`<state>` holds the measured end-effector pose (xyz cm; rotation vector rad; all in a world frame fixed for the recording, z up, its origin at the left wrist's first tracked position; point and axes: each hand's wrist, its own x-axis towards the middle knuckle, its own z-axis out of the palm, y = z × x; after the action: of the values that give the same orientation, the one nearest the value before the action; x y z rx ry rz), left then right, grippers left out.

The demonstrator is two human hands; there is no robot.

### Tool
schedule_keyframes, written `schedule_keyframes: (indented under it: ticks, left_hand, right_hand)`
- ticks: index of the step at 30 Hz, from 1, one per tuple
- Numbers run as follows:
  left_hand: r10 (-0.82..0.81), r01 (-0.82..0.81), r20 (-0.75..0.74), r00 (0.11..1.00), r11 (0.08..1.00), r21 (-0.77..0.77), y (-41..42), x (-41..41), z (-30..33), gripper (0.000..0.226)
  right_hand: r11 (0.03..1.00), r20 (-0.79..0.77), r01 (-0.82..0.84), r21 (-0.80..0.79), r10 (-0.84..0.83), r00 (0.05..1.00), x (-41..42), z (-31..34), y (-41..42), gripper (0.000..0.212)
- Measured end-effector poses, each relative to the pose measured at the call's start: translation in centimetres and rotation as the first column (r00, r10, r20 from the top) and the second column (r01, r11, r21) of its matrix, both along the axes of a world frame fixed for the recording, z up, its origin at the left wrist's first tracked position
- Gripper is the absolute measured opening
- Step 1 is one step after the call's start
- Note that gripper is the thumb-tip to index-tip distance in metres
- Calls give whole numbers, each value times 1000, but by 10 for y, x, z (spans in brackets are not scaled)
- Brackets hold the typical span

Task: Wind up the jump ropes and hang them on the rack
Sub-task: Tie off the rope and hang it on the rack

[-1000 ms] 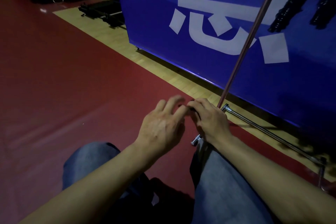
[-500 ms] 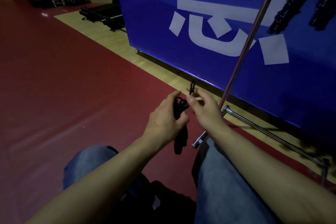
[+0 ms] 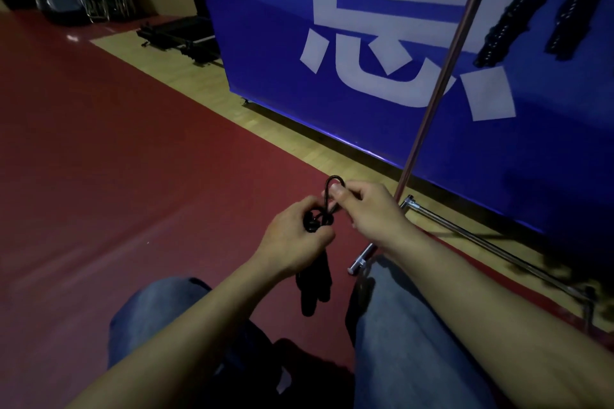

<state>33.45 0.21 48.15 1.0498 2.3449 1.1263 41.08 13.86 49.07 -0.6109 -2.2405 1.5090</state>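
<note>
Black rope, wound into a bundle, hangs with its long axis almost vertical, the handles pointing down to the red floor between the knees. The left hand holds the top of the bundle, its grip closed around the coils. The right hand pinches a small loop of the cord, which stands up above the bundle. The loop is just left of the foot of the rack, whose pole rises slanted to the upper right. Two other wound ropes hang right of the pole, in front of the blue board, their long axes slanted, lower ends to the left.
</note>
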Motion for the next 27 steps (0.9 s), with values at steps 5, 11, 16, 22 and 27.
schedule_keyframes:
  ticks: [5, 11, 16, 22, 27]
  left_hand:
    - [-147, 68, 293, 945, 962, 264, 3, 10, 4, 33]
    - [-206, 215, -121, 971, 975, 62, 0, 16, 11, 17]
    - [-88, 84, -445, 891, 996, -29, 3, 17, 4, 22]
    - [2, 3, -415, 910, 1000, 9, 13, 20, 8, 20]
    - [-41, 52, -251, 967, 998, 39, 21, 29, 19, 27]
  right_hand:
    - [981, -37, -117, -155, 113, 993, 5, 21, -4, 22]
    - [983, 90, -177, -51, 181, 979, 14, 34, 6, 17]
    - [982, 47, -128, 137, 122, 991, 21, 33, 9, 16]
    - [986, -197, 62, 157, -30, 980, 23, 38, 7, 16]
    - [974, -319, 175, 145, -121, 940, 24, 58, 15, 14]
